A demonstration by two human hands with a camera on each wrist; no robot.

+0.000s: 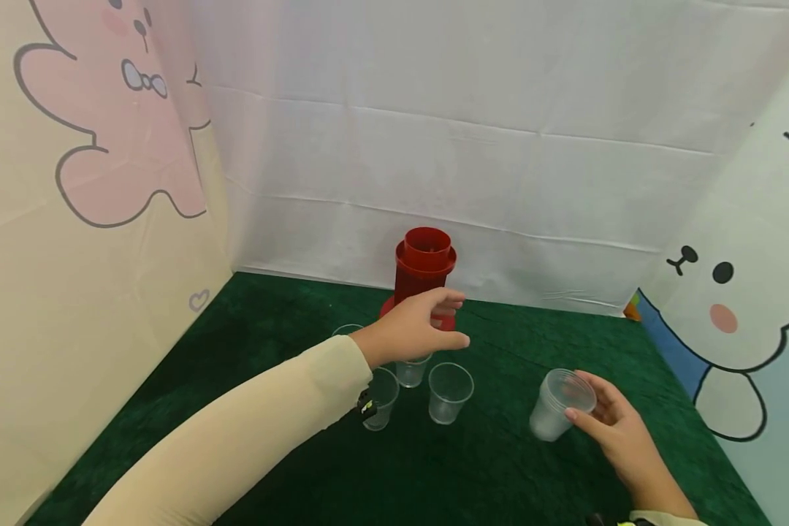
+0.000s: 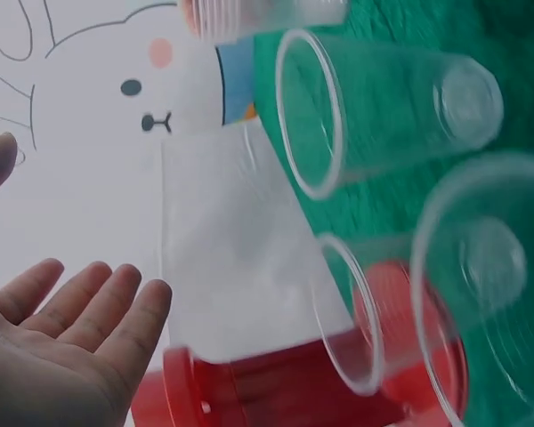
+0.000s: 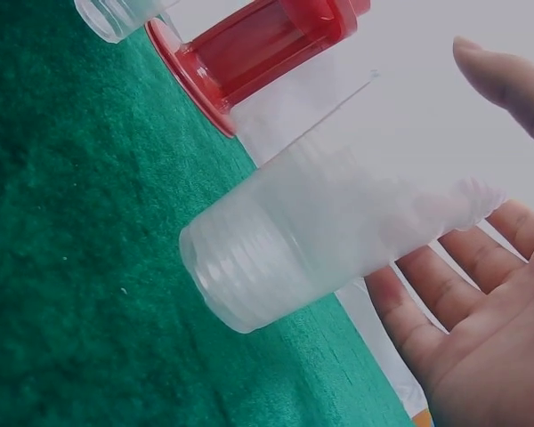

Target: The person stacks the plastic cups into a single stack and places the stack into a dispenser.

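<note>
My left hand (image 1: 421,326) reaches over several clear plastic cups, thumb and fingers spread and nothing between them. In the left wrist view its fingers extend upward, beside a clear cup (image 2: 392,111). Behind the hand stands a red container (image 1: 426,252) with a stepped top and a wide base, its lower part partly hidden. At the right, my right hand (image 1: 605,424) spreads around the rim of a stack of clear plastic cups (image 3: 249,258). Its fingers lie along the rim's far side, and the thumb stands off from the cups in the right wrist view.
A dark green cloth (image 1: 493,467) covers the table. Single clear cups, among them a front cup (image 1: 450,394), stand upright near the red container. A white curtain (image 1: 460,161) closes off the back, and printed panels with cartoon animals border both sides.
</note>
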